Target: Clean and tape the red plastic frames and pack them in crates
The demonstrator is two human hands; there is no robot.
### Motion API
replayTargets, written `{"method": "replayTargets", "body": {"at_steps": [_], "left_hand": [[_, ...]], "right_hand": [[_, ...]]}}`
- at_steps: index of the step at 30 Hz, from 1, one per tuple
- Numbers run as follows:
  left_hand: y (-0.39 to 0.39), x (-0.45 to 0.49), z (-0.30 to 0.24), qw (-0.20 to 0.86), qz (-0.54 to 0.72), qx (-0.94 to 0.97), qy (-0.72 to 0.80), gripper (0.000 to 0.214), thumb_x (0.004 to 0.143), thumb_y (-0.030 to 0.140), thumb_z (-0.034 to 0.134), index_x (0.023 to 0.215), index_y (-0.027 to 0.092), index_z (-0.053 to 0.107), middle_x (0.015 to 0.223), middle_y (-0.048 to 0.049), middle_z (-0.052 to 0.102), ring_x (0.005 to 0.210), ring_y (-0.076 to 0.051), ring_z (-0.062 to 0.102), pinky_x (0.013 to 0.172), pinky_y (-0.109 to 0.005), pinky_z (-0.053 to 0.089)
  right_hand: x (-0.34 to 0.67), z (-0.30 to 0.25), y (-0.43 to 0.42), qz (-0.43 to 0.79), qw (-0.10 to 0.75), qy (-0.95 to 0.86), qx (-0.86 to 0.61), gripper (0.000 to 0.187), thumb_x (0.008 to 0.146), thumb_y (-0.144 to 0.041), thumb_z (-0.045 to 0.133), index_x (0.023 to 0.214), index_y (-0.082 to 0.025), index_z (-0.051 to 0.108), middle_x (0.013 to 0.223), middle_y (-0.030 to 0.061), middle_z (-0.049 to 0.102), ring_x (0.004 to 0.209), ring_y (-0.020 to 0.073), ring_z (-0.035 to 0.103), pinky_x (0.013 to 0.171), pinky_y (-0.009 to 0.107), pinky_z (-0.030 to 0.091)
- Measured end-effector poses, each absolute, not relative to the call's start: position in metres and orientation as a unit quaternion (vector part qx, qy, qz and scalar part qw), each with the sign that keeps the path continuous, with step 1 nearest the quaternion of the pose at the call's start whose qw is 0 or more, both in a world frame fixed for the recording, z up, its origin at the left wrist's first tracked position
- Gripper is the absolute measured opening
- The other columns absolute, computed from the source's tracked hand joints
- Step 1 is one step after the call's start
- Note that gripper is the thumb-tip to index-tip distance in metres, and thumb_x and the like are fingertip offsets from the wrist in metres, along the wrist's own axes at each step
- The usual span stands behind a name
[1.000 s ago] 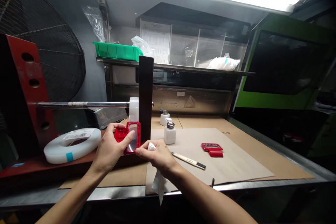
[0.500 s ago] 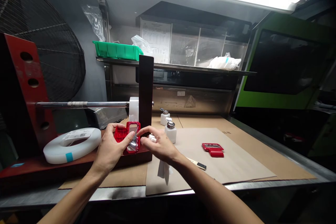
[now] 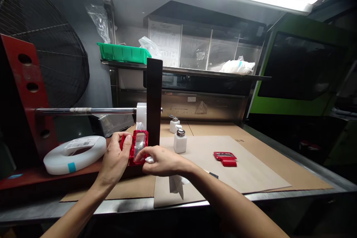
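Note:
My left hand (image 3: 115,160) is closed around a red plastic frame part (image 3: 136,145) with a clear window, held upright in front of a dark vertical post (image 3: 154,100). My right hand (image 3: 160,160) is closed on a white cloth (image 3: 176,185) that hangs below it, and its fingertips press against the lower edge of the red part. A second red plastic part (image 3: 225,158) lies flat on the brown paper sheet (image 3: 251,173) to the right.
Two white dispenser bottles with metal tops (image 3: 180,140) stand behind my right hand. A white tape roll (image 3: 74,153) lies at left beside a red stand (image 3: 26,89) carrying a steel rod (image 3: 83,111). A green bin (image 3: 122,52) sits on the shelf. A pen tip (image 3: 213,174) shows past my forearm.
My right hand moved left and down with the cloth, from beside the red part to its lower edge. My left hand shifted its thumb up the part's side.

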State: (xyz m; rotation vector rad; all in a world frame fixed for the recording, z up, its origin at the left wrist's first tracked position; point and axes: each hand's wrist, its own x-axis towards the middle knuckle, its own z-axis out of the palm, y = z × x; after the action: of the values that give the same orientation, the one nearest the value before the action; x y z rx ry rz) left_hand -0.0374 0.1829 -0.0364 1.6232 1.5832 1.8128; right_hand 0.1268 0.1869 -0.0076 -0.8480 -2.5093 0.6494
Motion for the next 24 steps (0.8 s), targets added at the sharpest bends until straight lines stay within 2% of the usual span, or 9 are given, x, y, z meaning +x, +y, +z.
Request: {"method": "replayTargets", "body": {"at_steps": [3, 5, 7, 9, 12, 15, 17, 20, 24], "left_hand": [[0.184, -0.04, -0.037, 0.093, 0.62, 0.551, 0.551, 0.033, 0.08, 0.055, 0.043, 0.092, 0.025, 0.049, 0.083, -0.0002, 0.056, 0.07, -0.019, 0.056, 0.061, -0.03, 0.046], [0.184, -0.041, -0.037, 0.092, 0.617, 0.547, 0.558, 0.033, 0.08, 0.056, 0.043, 0.093, 0.026, 0.049, 0.083, -0.0002, 0.057, 0.07, -0.019, 0.056, 0.06, -0.03, 0.046], [0.184, -0.041, -0.036, 0.106, 0.611, 0.551, 0.559, 0.034, 0.08, 0.057, 0.043, 0.093, 0.027, 0.05, 0.081, -0.0002, 0.058, 0.068, -0.02, 0.056, 0.058, -0.031, 0.047], [0.184, -0.04, -0.036, 0.105, 0.61, 0.558, 0.553, 0.034, 0.08, 0.057, 0.043, 0.091, 0.026, 0.051, 0.079, -0.0002, 0.058, 0.066, -0.02, 0.056, 0.057, -0.03, 0.046], [0.184, -0.042, -0.038, 0.09, 0.616, 0.56, 0.547, 0.033, 0.08, 0.056, 0.042, 0.089, 0.026, 0.051, 0.076, -0.0006, 0.057, 0.066, -0.019, 0.055, 0.057, -0.03, 0.046], [0.183, -0.045, -0.038, 0.115, 0.601, 0.555, 0.563, 0.037, 0.08, 0.058, 0.041, 0.092, 0.025, 0.052, 0.077, -0.0012, 0.058, 0.066, -0.019, 0.055, 0.055, -0.029, 0.047], [0.18, -0.047, -0.037, 0.132, 0.584, 0.558, 0.575, 0.039, 0.08, 0.06, 0.04, 0.094, 0.025, 0.052, 0.08, -0.0015, 0.059, 0.068, -0.019, 0.056, 0.054, -0.028, 0.047], [0.173, -0.046, -0.031, 0.187, 0.571, 0.556, 0.574, 0.042, 0.079, 0.063, 0.043, 0.096, 0.025, 0.053, 0.078, -0.0002, 0.059, 0.067, -0.019, 0.056, 0.053, -0.028, 0.048], [0.166, -0.04, -0.023, 0.261, 0.569, 0.534, 0.568, 0.048, 0.069, 0.066, 0.055, 0.095, 0.025, 0.053, 0.072, 0.0023, 0.059, 0.061, -0.017, 0.056, 0.048, -0.025, 0.049]], "right_hand": [[0.131, -0.01, 0.183, 0.134, 0.232, -0.919, -0.288, 0.049, 0.072, -0.022, 0.05, 0.121, -0.023, 0.052, 0.083, 0.0002, 0.065, 0.071, 0.0146, 0.056, 0.068, 0.025, 0.044], [0.132, -0.014, 0.181, 0.01, 0.228, -0.923, -0.309, 0.068, 0.075, -0.024, 0.046, 0.141, -0.021, 0.029, 0.074, 0.0021, 0.066, 0.06, 0.0167, 0.055, 0.06, 0.028, 0.043], [0.129, -0.019, 0.181, -0.106, 0.193, -0.918, -0.331, 0.077, 0.077, -0.022, 0.043, 0.146, -0.014, 0.009, 0.071, 0.0065, 0.068, 0.053, 0.0194, 0.055, 0.054, 0.03, 0.041], [0.123, -0.022, 0.182, -0.174, 0.158, -0.912, -0.336, 0.078, 0.077, -0.015, 0.04, 0.146, -0.009, 0.005, 0.071, 0.0111, 0.069, 0.052, 0.0216, 0.057, 0.05, 0.031, 0.04], [0.116, -0.022, 0.185, -0.185, 0.134, -0.912, -0.34, 0.078, 0.076, -0.015, 0.042, 0.146, -0.007, 0.008, 0.072, 0.0129, 0.069, 0.053, 0.0231, 0.058, 0.049, 0.032, 0.039], [0.124, -0.016, 0.19, -0.127, 0.172, -0.917, -0.338, 0.078, 0.077, -0.024, 0.047, 0.146, -0.019, 0.011, 0.072, 0.0059, 0.067, 0.054, 0.0198, 0.057, 0.052, 0.029, 0.039], [0.14, -0.012, 0.196, -0.091, 0.227, -0.898, -0.366, 0.064, 0.081, -0.026, 0.045, 0.142, -0.025, 0.027, 0.072, 0.0019, 0.066, 0.058, 0.0168, 0.056, 0.057, 0.027, 0.038], [0.177, -0.014, 0.209, -0.068, 0.214, -0.86, -0.459, 0.031, 0.084, -0.026, 0.042, 0.108, -0.024, 0.061, 0.077, 0.0037, 0.066, 0.069, 0.0165, 0.057, 0.062, 0.027, 0.036], [0.23, -0.034, 0.226, -0.035, 0.114, -0.844, -0.523, 0.02, 0.078, -0.029, 0.053, 0.073, -0.017, 0.068, 0.068, 0.0088, 0.064, 0.063, 0.0191, 0.055, 0.055, 0.028, 0.033]]}}
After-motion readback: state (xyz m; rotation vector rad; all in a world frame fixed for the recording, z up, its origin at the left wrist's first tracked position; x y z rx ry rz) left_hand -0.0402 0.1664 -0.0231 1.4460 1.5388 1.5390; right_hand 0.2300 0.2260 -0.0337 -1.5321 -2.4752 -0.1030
